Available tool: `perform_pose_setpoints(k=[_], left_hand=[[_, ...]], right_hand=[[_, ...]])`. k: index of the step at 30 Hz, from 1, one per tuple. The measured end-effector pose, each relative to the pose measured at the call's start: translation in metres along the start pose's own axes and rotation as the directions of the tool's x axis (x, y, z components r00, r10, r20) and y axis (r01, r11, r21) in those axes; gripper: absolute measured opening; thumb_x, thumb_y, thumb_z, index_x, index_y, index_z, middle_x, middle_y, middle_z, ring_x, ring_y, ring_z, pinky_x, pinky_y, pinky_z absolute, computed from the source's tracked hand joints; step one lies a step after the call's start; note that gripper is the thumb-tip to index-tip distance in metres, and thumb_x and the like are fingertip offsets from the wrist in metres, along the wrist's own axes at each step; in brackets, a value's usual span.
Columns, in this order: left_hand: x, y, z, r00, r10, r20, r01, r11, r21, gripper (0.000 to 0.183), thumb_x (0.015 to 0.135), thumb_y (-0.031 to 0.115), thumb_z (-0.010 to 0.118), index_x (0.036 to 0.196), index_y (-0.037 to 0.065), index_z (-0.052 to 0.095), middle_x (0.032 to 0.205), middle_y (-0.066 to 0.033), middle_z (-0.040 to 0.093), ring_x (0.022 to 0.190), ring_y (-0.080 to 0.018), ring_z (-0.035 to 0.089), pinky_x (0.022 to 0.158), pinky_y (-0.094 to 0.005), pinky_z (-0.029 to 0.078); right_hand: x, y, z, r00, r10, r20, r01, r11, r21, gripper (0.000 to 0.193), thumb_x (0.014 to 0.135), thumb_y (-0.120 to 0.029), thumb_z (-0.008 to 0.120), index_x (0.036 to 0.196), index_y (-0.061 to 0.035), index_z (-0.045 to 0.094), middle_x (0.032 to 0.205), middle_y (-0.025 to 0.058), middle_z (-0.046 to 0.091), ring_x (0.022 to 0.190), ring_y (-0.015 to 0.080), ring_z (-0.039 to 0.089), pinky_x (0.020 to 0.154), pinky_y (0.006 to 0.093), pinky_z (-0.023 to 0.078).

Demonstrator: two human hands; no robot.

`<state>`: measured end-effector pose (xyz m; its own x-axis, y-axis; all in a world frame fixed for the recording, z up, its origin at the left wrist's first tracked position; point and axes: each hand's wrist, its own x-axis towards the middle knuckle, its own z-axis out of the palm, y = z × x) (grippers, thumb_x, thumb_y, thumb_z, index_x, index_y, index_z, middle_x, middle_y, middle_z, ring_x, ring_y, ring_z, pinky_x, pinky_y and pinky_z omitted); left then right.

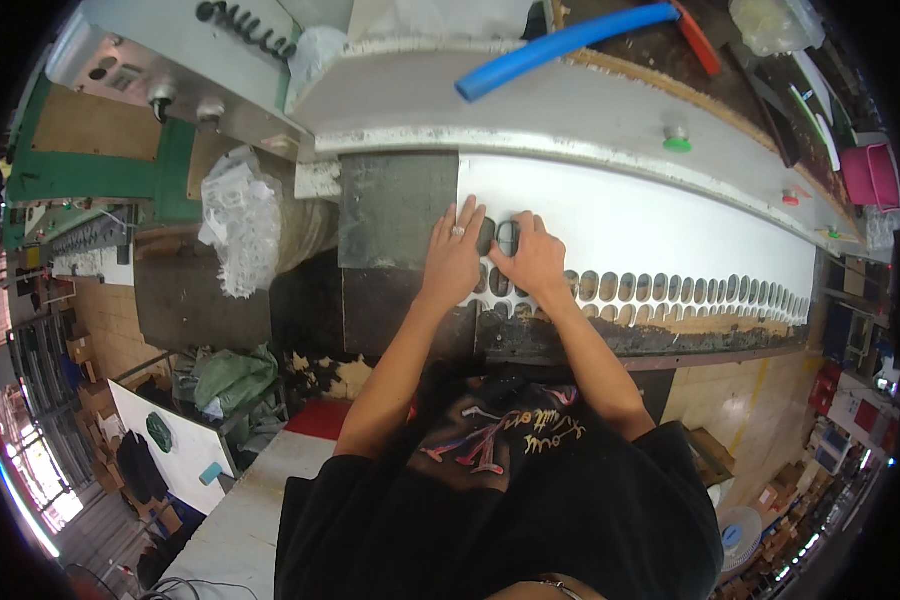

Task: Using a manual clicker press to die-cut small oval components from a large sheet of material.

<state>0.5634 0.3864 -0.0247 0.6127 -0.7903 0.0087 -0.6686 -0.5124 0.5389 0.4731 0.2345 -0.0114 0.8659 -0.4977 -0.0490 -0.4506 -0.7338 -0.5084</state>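
Note:
A long white sheet lies across the dark work surface, with rows of oval holes cut along its near edge. My left hand, a ring on one finger, rests flat on the sheet's left end with its fingers stretched out. Just right of it, my right hand is closed round an oval metal-rimmed cutting die standing on the sheet. One oval hole shows between the die and my left hand. My right palm hides part of the cut rows.
Behind the sheet runs a pale machine beam with a green button. A blue tube lies above it. White perforated scraps hang in a bundle at left. A dark grey pad adjoins the sheet's left end.

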Motion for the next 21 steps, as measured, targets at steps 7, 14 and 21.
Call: perform_pose_setpoints(k=[7, 14, 21], left_hand=[[-0.023, 0.004, -0.005, 0.998, 0.006, -0.061, -0.010, 0.997, -0.072, 0.067, 0.087, -0.001, 0.057, 0.152, 0.007, 0.046, 0.165, -0.0143, 0.036, 0.150, -0.0432, 0.035, 0.123, -0.0525, 0.028], [-0.011, 0.045, -0.015, 0.959, -0.105, -0.263, 0.074, 0.990, -0.124, 0.035, 0.093, 0.024, 0.068, 0.122, 0.005, 0.068, 0.119, -0.0191, 0.070, 0.117, -0.0403, 0.064, 0.098, -0.0496, 0.051], [0.031, 0.065, -0.004, 0.982, -0.156, 0.103, 0.159, 0.987, -0.016, 0.057, 0.080, 0.044, 0.077, 0.114, 0.003, 0.058, 0.080, -0.0211, 0.071, 0.077, -0.0407, 0.073, 0.069, -0.0484, 0.059]], right_hand=[[-0.027, 0.001, 0.016, 0.977, -0.057, -0.204, 0.074, 0.995, 0.074, 0.053, 0.078, -0.038, 0.083, 0.116, -0.0066, 0.063, 0.102, 0.0146, 0.070, 0.082, 0.0353, 0.072, 0.067, 0.0430, 0.057], [-0.015, 0.022, -0.041, 0.987, -0.106, 0.119, 0.085, 0.982, 0.171, 0.069, 0.069, -0.036, 0.088, 0.126, -0.0083, 0.060, 0.097, 0.0122, 0.070, 0.077, 0.0320, 0.070, 0.069, 0.0403, 0.058], [-0.016, 0.053, -0.034, 0.935, -0.347, -0.068, 0.344, 0.937, -0.060, 0.090, 0.064, -0.042, 0.086, 0.146, -0.0226, 0.056, 0.150, 0.0129, 0.047, 0.140, 0.0395, 0.040, 0.114, 0.0539, 0.030]])
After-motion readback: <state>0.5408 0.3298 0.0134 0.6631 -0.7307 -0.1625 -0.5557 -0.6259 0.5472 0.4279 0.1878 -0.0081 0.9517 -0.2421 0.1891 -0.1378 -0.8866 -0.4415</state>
